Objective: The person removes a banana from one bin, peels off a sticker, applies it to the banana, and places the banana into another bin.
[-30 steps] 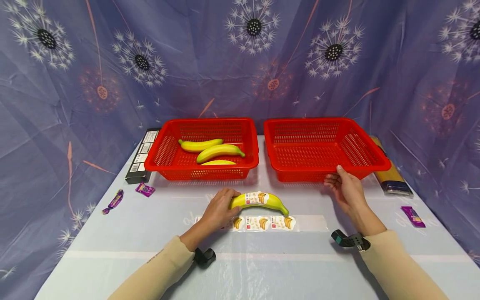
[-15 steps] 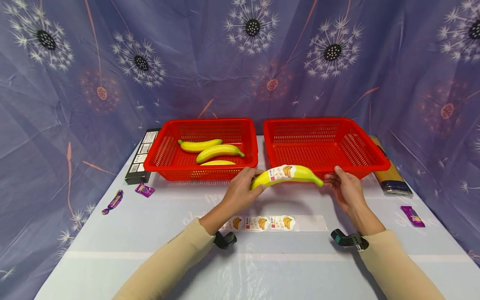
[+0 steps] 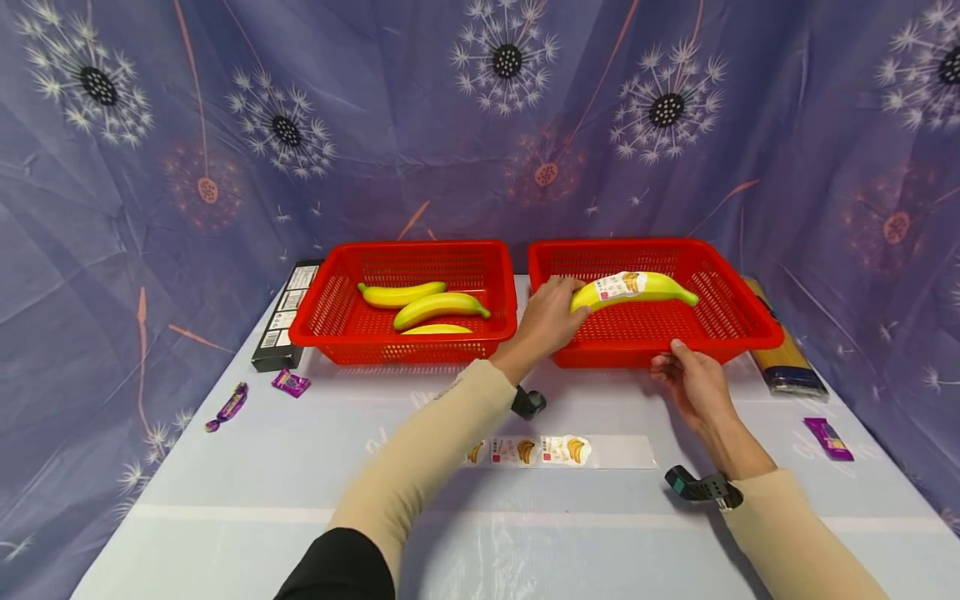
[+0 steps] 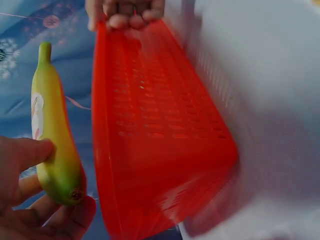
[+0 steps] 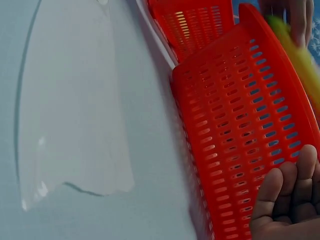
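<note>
My left hand (image 3: 551, 315) holds one end of a yellow banana (image 3: 637, 288) above the right red basket (image 3: 660, 345). A white label with a banana picture is stuck on the banana. In the left wrist view, the thumb lies on the side of the banana (image 4: 56, 125), with the fingers around its lower end. My right hand (image 3: 693, 383) grips the front rim of the right basket, thumb at the rim and fingers curled below it. The left red basket (image 3: 405, 348) holds several bananas, one partly hidden by the front wall.
A clear strip (image 3: 618, 451) with banana labels lies in front, partly covered by my left sleeve. Purple wrapped candies (image 3: 290, 382) lie at both sides. A black box (image 3: 277, 354) stands left of the baskets; a yellow and dark packet (image 3: 791, 362) lies at right.
My left hand has lifted the labelled banana off the table and carried it right and away, to above the right basket. The right hand has stayed at the basket rim.
</note>
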